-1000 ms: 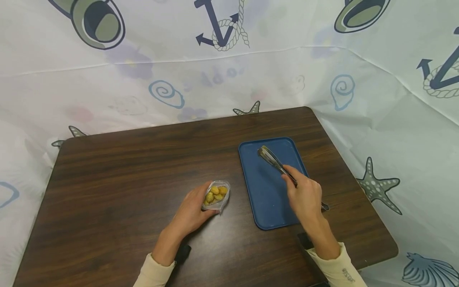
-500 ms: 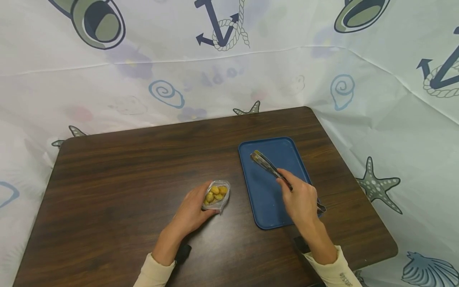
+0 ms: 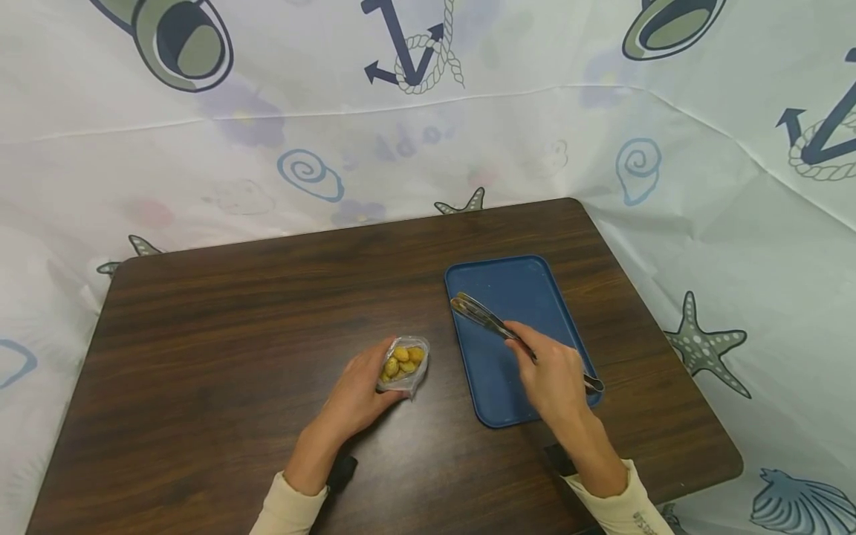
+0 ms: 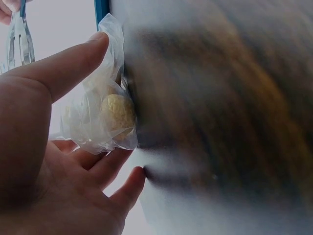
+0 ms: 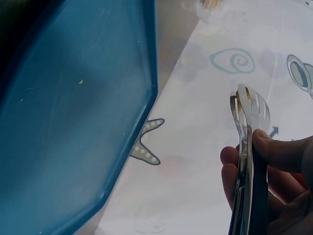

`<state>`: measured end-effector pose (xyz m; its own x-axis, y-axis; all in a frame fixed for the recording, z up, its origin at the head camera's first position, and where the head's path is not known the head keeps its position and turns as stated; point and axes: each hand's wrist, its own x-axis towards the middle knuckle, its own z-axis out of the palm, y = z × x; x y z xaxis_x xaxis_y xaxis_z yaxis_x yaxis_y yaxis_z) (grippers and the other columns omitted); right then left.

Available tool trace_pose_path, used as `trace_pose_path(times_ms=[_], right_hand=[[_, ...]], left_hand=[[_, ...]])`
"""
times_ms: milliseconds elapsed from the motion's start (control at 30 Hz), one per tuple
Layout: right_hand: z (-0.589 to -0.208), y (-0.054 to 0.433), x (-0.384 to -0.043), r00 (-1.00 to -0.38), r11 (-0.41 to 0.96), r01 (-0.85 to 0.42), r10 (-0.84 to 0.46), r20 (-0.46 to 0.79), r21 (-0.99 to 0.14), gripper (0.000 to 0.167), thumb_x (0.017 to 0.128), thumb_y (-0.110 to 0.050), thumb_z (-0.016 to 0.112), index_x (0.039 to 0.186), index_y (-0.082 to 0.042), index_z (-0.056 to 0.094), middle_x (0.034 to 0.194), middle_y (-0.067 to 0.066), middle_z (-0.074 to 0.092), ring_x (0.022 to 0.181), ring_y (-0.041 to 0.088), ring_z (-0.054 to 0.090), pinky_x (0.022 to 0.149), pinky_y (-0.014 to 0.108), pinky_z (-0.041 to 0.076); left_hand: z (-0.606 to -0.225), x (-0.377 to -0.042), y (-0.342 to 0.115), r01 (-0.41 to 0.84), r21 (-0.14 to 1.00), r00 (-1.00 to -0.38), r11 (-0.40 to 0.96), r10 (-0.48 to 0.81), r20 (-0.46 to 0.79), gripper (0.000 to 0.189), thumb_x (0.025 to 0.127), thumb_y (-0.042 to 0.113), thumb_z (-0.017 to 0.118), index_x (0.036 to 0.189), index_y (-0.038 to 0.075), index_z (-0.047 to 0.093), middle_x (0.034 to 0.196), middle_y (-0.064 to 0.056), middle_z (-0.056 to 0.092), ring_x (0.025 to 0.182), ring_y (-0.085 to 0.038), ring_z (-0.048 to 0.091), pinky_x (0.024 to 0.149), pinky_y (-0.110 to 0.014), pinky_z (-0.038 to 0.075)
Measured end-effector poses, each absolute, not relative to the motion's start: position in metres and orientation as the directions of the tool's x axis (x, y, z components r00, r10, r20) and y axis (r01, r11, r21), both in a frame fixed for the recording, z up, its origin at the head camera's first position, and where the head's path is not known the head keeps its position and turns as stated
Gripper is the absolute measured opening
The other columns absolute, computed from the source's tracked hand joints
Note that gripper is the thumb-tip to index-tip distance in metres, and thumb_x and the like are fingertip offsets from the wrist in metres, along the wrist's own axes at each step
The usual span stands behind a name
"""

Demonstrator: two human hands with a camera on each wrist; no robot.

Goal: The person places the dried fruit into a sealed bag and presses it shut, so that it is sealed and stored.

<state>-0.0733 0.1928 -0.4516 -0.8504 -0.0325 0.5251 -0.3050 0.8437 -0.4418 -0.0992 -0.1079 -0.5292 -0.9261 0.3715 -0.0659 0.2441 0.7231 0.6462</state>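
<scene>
A small clear plastic bag [image 3: 420, 377] stands open-topped on the table, with several yellow, roundish, rough-skinned pieces [image 3: 401, 354] inside. My left hand [image 3: 357, 394] holds it from the left, thumb on one side and fingers on the other; the left wrist view shows the bag [image 4: 90, 122] between them. To the right, my right hand [image 3: 556, 380] grips metal tongs [image 3: 487, 319] above the blue tray [image 3: 491, 397]. Their slotted tips overlap the tray's left rim in the head view. The right wrist view has the tongs [image 5: 248, 147] pressed nearly together, heads close to each other.
Both things are on a dark wood-grain table [image 3: 234, 334] with rounded corners. A white cloth [image 3: 521, 148] printed with anchors, shells and starfish hangs behind it and to its right. A few tiny crumbs [image 5: 80, 82] lie on the tray.
My right hand has moved left with the tongs, taking their tips from the tray's upper middle to its left rim. The left hand and the bag stay where they were.
</scene>
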Motion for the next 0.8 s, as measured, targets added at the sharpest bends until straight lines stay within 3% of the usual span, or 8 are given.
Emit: trace_pose_path(times_ms=[167,467,800], right_hand=[[-0.45,0.19,-0.072,-0.854,0.838,-0.321,-0.055,0.517,-0.441,0.028,0.084,-0.004,0.083,0.111,-0.007,0.079,0.097,0.014,0.081,0.077,0.028,0.078,0.057,0.042,0.058],[-0.452,0.183,-0.071,-0.852,0.82,-0.36,-0.095,0.514,-0.445,0.029,0.083,-0.004,0.084,0.111,-0.007,0.079,0.099,0.013,0.081,0.084,0.029,0.079,0.065,0.044,0.062],[-0.454,0.178,-0.07,-0.846,0.812,-0.384,-0.119,0.519,-0.44,0.028,0.082,-0.006,0.084,0.11,-0.008,0.079,0.096,0.011,0.081,0.081,0.028,0.078,0.063,0.043,0.062]], left_hand=[[-0.528,-0.099,-0.108,0.248,0.645,-0.926,0.722,0.372,-0.061,0.092,0.085,0.032,0.087,0.159,0.008,0.038,0.156,-0.018,0.05,0.145,-0.039,0.046,0.121,-0.058,0.033],[-0.53,-0.099,-0.108,0.26,0.643,-0.926,0.721,0.374,-0.045,0.091,0.084,0.032,0.087,0.158,0.007,0.039,0.155,-0.017,0.052,0.144,-0.039,0.048,0.121,-0.057,0.033],[-0.529,-0.099,-0.109,0.261,0.643,-0.926,0.72,0.376,-0.045,0.092,0.084,0.032,0.087,0.158,0.007,0.039,0.156,-0.016,0.051,0.144,-0.038,0.047,0.122,-0.057,0.033]])
